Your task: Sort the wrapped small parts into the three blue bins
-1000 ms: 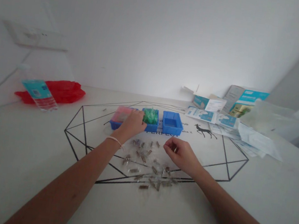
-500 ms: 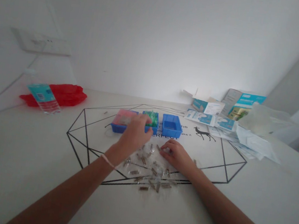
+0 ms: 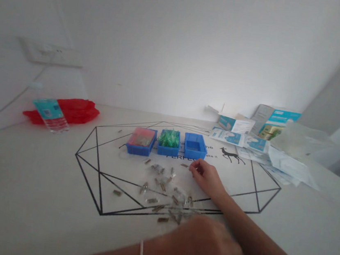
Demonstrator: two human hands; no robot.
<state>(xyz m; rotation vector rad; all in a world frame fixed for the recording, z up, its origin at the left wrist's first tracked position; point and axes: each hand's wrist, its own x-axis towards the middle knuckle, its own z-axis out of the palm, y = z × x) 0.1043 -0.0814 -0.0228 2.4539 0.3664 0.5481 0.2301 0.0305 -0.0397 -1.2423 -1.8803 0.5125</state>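
Pieces this small call for a light fingertip pinch, I judge, with my wrists clear of the rest. My right hand point(image 3: 209, 178) is curled, a small metal piece point(image 3: 184, 165) just beside its fingertips and a blue bin point(image 3: 196, 152) beyond; whether it grips anything, I cannot tell. My left hand point(image 3: 205, 243), nearer me, is too blurred to read its fingers.
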